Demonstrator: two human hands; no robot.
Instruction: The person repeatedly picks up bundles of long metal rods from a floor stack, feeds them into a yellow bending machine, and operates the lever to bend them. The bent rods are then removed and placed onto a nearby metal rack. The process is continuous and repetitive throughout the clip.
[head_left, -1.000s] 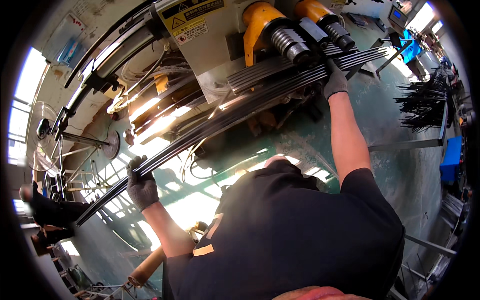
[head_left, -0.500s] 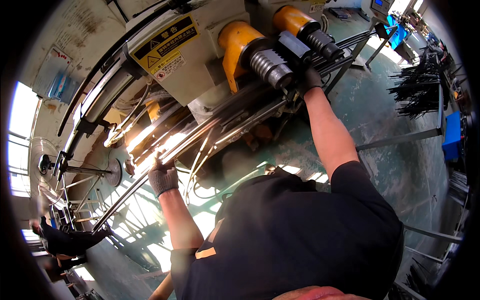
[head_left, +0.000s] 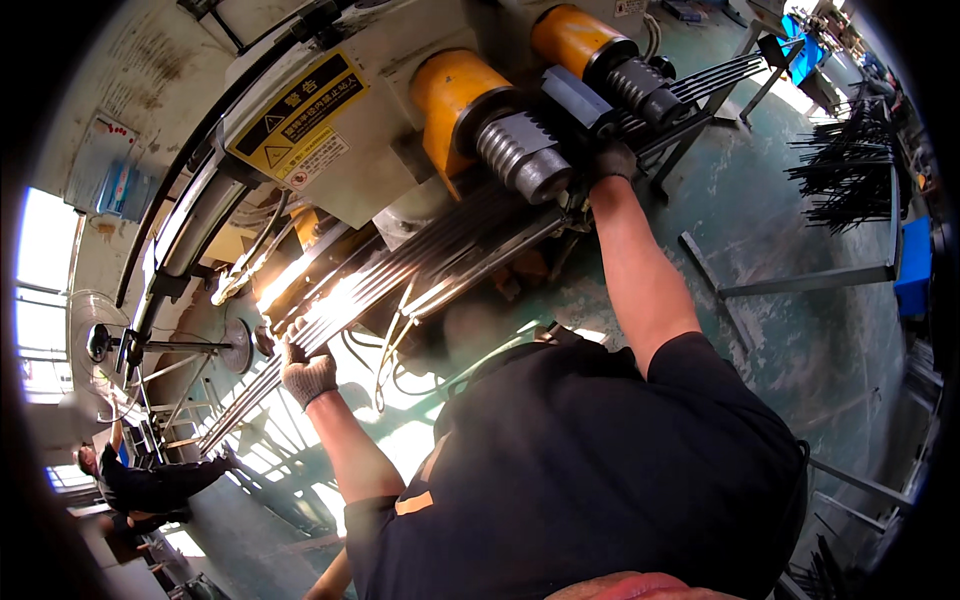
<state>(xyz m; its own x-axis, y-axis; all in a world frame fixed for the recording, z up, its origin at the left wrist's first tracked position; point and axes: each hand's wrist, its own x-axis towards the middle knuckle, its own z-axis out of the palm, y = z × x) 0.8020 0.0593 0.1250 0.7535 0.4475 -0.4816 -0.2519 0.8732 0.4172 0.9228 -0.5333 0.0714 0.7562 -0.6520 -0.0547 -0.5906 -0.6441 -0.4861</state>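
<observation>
Several long, thin metal rods [head_left: 385,275] run side by side from the lower left up towards the right, along the front of a large machine [head_left: 390,160]. My left hand [head_left: 308,376], in a grey knitted glove, is closed around the rods at their sunlit stretch. My right hand [head_left: 612,161], in a darker glove, reaches in at the rods under a dark block [head_left: 580,98] of the machine; its fingers are hidden. Just left of that hand sits a ridged steel roller [head_left: 524,155] on a yellow housing [head_left: 460,90].
A second yellow housing [head_left: 580,40] stands at the upper right. Dark rods [head_left: 845,170] are piled on a rack at the far right. A pedestal fan [head_left: 98,342] stands left, with another person [head_left: 150,483] below it. Hoses [head_left: 385,355] hang under the machine.
The rods, blurred and bunched before, now lie clearly spread side by side. My left hand has shifted a little left and its fingers have turned. My right hand stays by the dark block.
</observation>
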